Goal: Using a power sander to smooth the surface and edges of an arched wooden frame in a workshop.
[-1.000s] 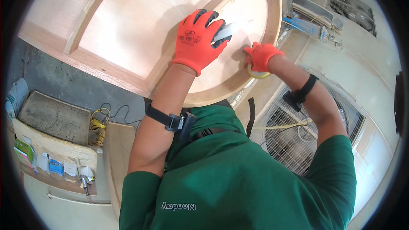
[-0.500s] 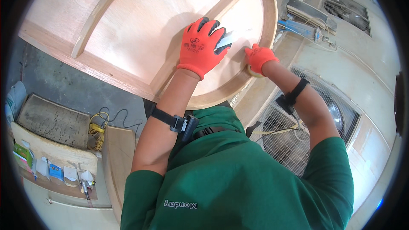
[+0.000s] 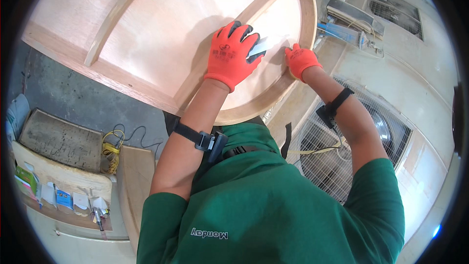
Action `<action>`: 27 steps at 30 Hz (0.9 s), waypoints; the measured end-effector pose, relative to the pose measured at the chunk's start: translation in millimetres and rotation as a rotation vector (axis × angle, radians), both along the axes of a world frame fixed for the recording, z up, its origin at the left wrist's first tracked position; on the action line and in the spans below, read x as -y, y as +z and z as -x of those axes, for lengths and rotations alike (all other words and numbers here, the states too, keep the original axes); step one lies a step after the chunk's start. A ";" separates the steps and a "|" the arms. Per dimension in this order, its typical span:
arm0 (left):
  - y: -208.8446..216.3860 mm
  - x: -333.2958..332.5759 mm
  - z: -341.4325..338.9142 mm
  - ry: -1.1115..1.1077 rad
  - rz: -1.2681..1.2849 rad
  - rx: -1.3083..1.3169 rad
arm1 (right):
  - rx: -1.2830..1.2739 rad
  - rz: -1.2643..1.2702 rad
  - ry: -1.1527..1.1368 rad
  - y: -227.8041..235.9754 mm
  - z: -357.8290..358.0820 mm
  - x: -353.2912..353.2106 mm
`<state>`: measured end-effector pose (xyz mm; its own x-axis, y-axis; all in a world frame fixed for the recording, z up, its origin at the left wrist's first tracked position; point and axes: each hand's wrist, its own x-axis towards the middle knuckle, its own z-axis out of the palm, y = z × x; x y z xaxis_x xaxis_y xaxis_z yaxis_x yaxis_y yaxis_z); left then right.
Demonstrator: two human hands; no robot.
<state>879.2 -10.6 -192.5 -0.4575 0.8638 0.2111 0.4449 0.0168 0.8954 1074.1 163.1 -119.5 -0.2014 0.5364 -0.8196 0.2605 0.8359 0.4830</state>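
My left hand (image 3: 229, 57), in a red glove with a dark palm, rests on a wooden rib (image 3: 266, 2) of a large curved wooden frame. Between its thumb and fingers is a pale, flat, blade-like strip (image 3: 260, 46) that points right, over the thin panel. At the frame's curved rim (image 3: 309, 12), on the right, is my right hand (image 3: 302, 62), also gloved in red. Its fingers are bent inward over the rim. A sliver of something yellowish shows under that hand, mostly hidden, so its kind cannot be made out.
Wire-mesh fan grilles (image 3: 320, 151) lie to the right. Beyond the rim are stacked boards (image 3: 354, 12) and a blue tool-like object (image 3: 342, 33). On the lower left, a shelf holds small boxes (image 3: 64, 199) beside a coiled yellow cord (image 3: 111, 149).
My right hand has moved slightly right and up along the rim, and the round yellowish thing beneath it is now mostly covered. My left hand stays nearly in place.
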 end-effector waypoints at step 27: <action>-1.5 2.7 0.0 -0.043 0.107 -0.067 | -0.494 0.152 0.025 43.5 -54.1 -7.2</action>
<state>879.2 -13.3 -194.1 -0.4077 0.9015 0.1452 0.5060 0.0907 0.8577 1128.1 170.3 -76.0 -0.5956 0.4084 -0.6918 0.4055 0.8962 0.1799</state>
